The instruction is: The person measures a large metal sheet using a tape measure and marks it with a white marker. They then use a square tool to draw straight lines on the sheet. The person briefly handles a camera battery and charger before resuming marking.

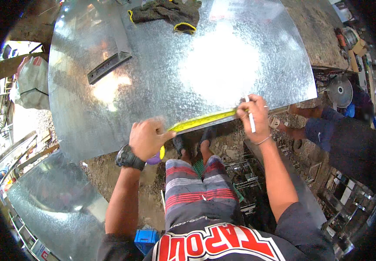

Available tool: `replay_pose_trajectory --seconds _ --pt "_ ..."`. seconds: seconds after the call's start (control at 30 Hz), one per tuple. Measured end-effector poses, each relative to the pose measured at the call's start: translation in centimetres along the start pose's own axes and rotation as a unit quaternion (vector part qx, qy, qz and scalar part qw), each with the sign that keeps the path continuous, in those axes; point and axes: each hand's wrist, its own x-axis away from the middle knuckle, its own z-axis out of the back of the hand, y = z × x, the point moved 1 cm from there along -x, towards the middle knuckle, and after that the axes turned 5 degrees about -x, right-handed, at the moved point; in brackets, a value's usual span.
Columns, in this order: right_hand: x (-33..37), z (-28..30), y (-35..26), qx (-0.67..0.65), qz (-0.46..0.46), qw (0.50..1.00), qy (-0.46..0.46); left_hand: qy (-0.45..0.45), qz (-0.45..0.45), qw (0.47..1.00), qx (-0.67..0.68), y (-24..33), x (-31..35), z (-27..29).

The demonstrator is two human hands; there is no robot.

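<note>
A yellow tape measure (pixel 205 120) is drawn out along the near edge of a shiny metal sheet (pixel 153 82). My left hand (pixel 146 138), with a dark watch at its wrist, is closed on the tape measure's case end; purple and yellow parts show beneath the palm. At the other end of the blade, my right hand (pixel 255 116) pinches the tape at the sheet's edge. A white pen-like marker (pixel 252 122) is also held between the fingers of that hand. A metal try square (pixel 109 67) lies farther back on the sheet, left of the middle.
Dark work gloves (pixel 166 14) with yellow cuffs rest at the sheet's far side. A second metal sheet (pixel 57 204) is at lower left. Another person's legs (pixel 314 130) are at the right, below a round fan-like disc (pixel 340 92). A blue crate (pixel 146 239) stands low down.
</note>
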Motion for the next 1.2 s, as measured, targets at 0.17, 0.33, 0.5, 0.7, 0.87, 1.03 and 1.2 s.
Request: replay_pose_trajectory --seconds 0.17,0.33,0.5,0.7,0.87,1.03,1.2 --pt "-0.2 3.6 5.0 -0.025 -0.031 0.999 -0.022 0.028 -0.033 0.999 -0.024 4.6 -3.1 -2.0" --pt "-0.2 4.6 6.8 -0.023 -0.035 0.999 -0.022 -0.040 0.040 0.997 -0.043 7.3 -4.3 -2.9" --pt "-0.1 4.4 7.4 -0.007 -0.014 1.000 -0.027 0.038 0.023 0.998 -0.038 6.7 -4.1 -5.1" --pt "0.3 4.2 7.5 -0.020 -0.012 1.000 -0.014 0.008 0.043 0.999 -0.013 6.4 -4.5 -4.8" --pt "0.5 4.1 7.5 -0.008 -0.009 1.000 -0.021 0.019 0.037 0.999 -0.031 6.4 -4.5 -4.9" --pt "0.5 4.0 7.8 -0.011 -0.010 1.000 -0.021 0.025 0.028 0.999 -0.019 6.2 -4.4 -5.1" --pt "0.5 4.1 7.7 -0.009 0.000 1.000 -0.025 0.041 0.021 0.999 -0.022 6.2 -4.3 -5.3"
